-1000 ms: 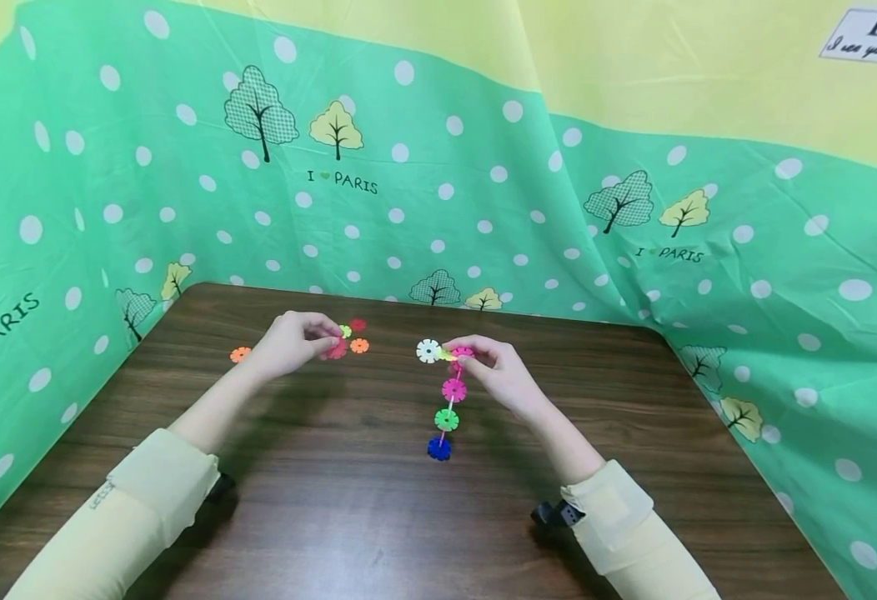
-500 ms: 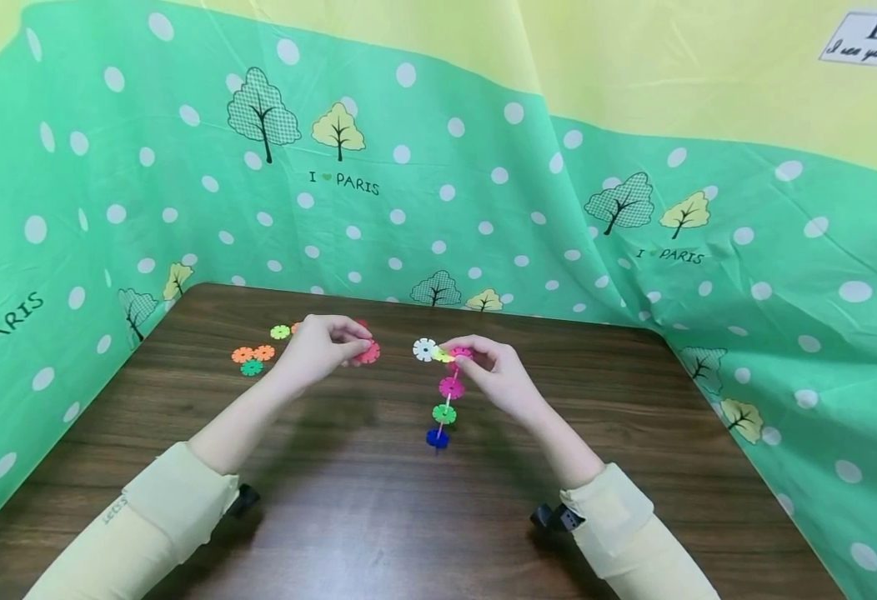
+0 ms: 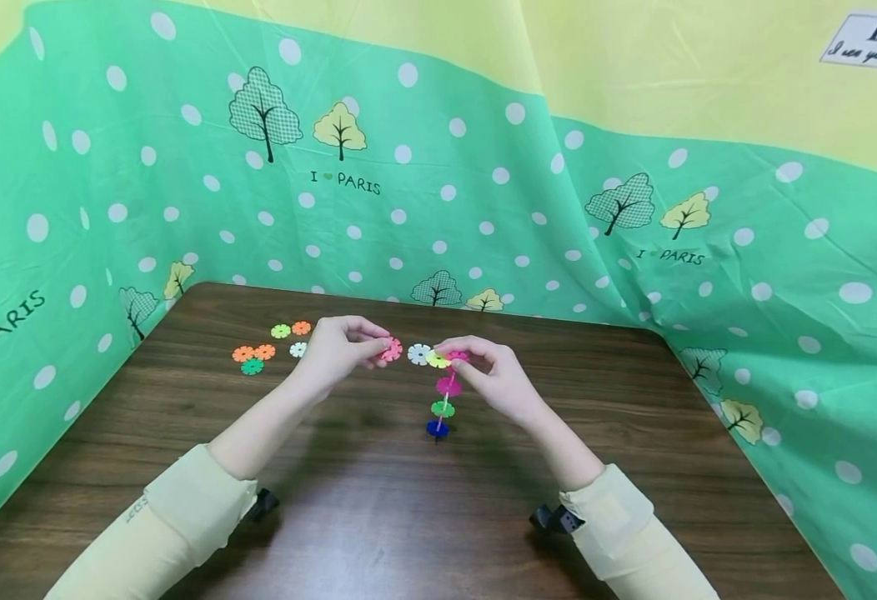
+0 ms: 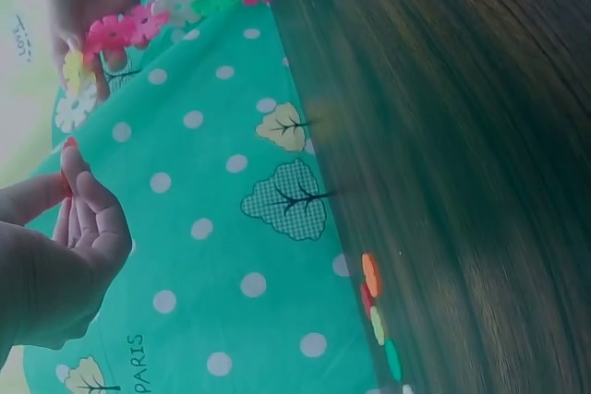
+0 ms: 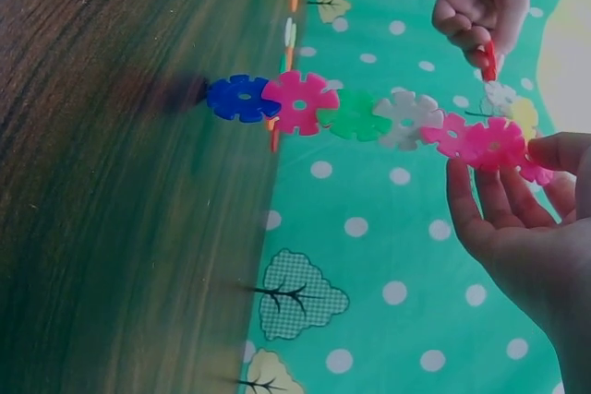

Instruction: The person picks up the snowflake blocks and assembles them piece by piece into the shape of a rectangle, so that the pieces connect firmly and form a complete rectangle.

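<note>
My left hand [image 3: 343, 350] pinches a red snowflake disc [image 3: 391, 349] between thumb and fingers, held edge-on in the right wrist view. Facing it across a small gap is the white disc [image 4: 76, 110] at one end of a linked chain. My right hand [image 3: 494, 371] grips that chain near this end, around the pink discs [image 5: 480, 143] beside a yellow disc [image 3: 438, 359]. The rest dangles: another white disc [image 5: 409, 120], a green disc [image 5: 355, 115], a pink disc [image 5: 300, 103] and a blue disc [image 5: 238, 99] at the bottom. My right fingers partly cover the pink discs.
Loose discs lie on the dark wooden table [image 3: 378, 508] at the back left: several orange ones [image 3: 243, 354], a green one [image 3: 253, 367], a yellow-green one [image 3: 280, 331] and a white one [image 3: 298, 350]. A green dotted curtain [image 3: 453, 208] borders the table.
My left hand has moved right from the loose discs with the red disc, closing on the chain's white end. My right hand stays nearly in place while the dangling chain swings and turns slightly.
</note>
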Motion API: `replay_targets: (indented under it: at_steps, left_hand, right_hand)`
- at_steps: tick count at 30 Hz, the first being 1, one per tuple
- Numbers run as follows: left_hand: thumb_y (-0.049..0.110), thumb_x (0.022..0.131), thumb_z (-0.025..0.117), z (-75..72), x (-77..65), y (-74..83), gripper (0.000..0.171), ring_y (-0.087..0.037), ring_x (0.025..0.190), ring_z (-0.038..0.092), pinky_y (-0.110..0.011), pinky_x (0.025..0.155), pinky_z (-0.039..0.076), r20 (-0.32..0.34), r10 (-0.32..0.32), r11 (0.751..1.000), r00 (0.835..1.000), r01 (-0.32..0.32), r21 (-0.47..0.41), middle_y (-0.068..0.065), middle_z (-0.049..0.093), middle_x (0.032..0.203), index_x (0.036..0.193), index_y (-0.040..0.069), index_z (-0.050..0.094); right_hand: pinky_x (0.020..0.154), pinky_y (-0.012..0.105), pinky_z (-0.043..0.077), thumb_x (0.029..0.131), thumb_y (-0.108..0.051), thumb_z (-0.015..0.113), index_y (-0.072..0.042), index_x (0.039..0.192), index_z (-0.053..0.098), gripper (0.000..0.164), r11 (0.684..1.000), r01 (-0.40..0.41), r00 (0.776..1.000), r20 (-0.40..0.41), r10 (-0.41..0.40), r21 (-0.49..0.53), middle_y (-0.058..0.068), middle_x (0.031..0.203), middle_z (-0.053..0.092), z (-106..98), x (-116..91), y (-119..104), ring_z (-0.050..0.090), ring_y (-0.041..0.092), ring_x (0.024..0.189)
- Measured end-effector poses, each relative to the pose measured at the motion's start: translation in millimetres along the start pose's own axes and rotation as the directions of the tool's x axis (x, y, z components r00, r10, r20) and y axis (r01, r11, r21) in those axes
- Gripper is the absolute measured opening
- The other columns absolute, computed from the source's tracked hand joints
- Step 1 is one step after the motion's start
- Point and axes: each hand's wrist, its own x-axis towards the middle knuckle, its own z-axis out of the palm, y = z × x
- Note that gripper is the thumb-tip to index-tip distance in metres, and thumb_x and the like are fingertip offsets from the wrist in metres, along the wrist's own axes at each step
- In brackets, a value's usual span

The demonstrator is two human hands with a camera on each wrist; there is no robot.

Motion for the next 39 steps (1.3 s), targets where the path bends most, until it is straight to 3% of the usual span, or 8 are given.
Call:
replay_targets:
  at_steps: [4,10,16,22,25,30,35,39]
  left_hand:
    - [0.007,0.083,0.071,3.8,1.3,-2.2,0.017,-0.017,0.062,0.068,-0.037,0.066,0.057,0.005,0.004,1.0,1.0,-0.004,-0.023,-0.014,0.071,0.082,0.096,-0.004,0.068]
    - [0.005,0.084,0.07,8.1,1.6,-2.9,0.018,-0.015,0.062,0.068,-0.041,0.069,0.057,0.012,-0.013,0.997,1.0,0.014,-0.076,-0.014,0.071,0.081,0.098,-0.006,0.067]
    - [0.002,0.084,0.069,11.8,-1.2,0.1,0.019,-0.015,0.061,0.067,-0.035,0.065,0.057,0.014,-0.03,0.987,0.999,0.032,-0.157,-0.013,0.071,0.081,0.099,-0.009,0.065]
    - [0.002,0.083,0.069,15.2,-1.9,0.4,0.019,-0.014,0.06,0.067,-0.031,0.063,0.057,-0.022,-0.042,0.981,0.999,0.037,-0.193,-0.012,0.071,0.079,0.097,-0.01,0.064]
    - [0.001,0.083,0.07,17.5,-2.7,-0.2,0.018,-0.013,0.058,0.067,-0.031,0.062,0.057,-0.046,-0.058,0.978,0.997,0.047,-0.205,-0.011,0.071,0.076,0.096,-0.01,0.064]
    - [0.001,0.083,0.069,21.6,-3.4,-1.8,0.017,-0.013,0.058,0.067,-0.031,0.062,0.057,-0.074,-0.069,0.97,0.995,0.05,-0.238,-0.01,0.07,0.075,0.096,-0.01,0.064]
    - [0.0,0.084,0.068,23.9,-3.5,-3.3,0.018,-0.014,0.058,0.067,-0.03,0.061,0.057,-0.073,-0.073,0.963,0.995,0.052,-0.264,-0.012,0.07,0.076,0.096,-0.011,0.063]
    - [0.0,0.085,0.067,24.9,-4.4,-3.9,0.017,-0.014,0.058,0.067,-0.028,0.06,0.057,-0.049,-0.102,0.956,0.994,0.084,-0.281,-0.011,0.07,0.076,0.097,-0.012,0.063]
  right_hand:
    - [0.078,0.024,0.052,0.091,0.002,0.057,0.004,0.11,0.064,0.021,1.0,0.016,1.0,0.006,-0.016,-0.003,0.018,0.118,0.063,0,0,0,0.064,0.024,0.1]
    - [0.074,0.037,0.056,0.091,0.001,0.058,0.003,0.111,0.065,0.021,0.999,0.024,1.0,0.014,-0.025,0.042,0.019,0.119,0.061,0,1,8,0.067,0.027,0.092]
    - [0.072,0.036,0.057,0.092,-0.002,0.058,0.001,0.11,0.066,0.02,0.998,0.031,0.999,0.016,-0.032,0.048,0.016,0.119,0.062,2,2,16,0.066,0.016,0.092]
    - [0.069,0.042,0.056,0.091,0.006,0.052,0.009,0.113,0.061,0.023,0.998,-0.014,1.0,0.009,0.014,0.058,0.024,0.114,0.062,5,0,-4,0.067,0.033,0.083]
    - [0.065,0.041,0.056,0.094,0.004,0.046,0.003,0.117,0.06,0.027,0.997,-0.065,0.998,-0.002,0.065,0.05,0.02,0.102,0.065,10,1,4,0.065,0.04,0.077]
    - [0.063,0.042,0.054,0.1,-0.005,0.038,-0.005,0.121,0.059,0.029,0.997,-0.072,0.997,-0.024,0.073,0.039,0.018,0.088,0.063,20,3,21,0.061,0.037,0.072]
    - [0.053,0.029,0.05,0.095,-0.021,0.057,-0.011,0.113,0.061,0.021,0.996,-0.045,0.995,-0.095,0.037,-0.077,0.008,0.078,0.064,28,4,22,0.06,0.023,0.063]
    - [0.048,0.023,0.045,0.086,-0.019,0.071,-0.011,0.103,0.065,0.02,0.983,-0.018,0.986,-0.167,-0.013,-0.183,0.003,0.083,0.067,32,5,20,0.055,0.014,0.057]
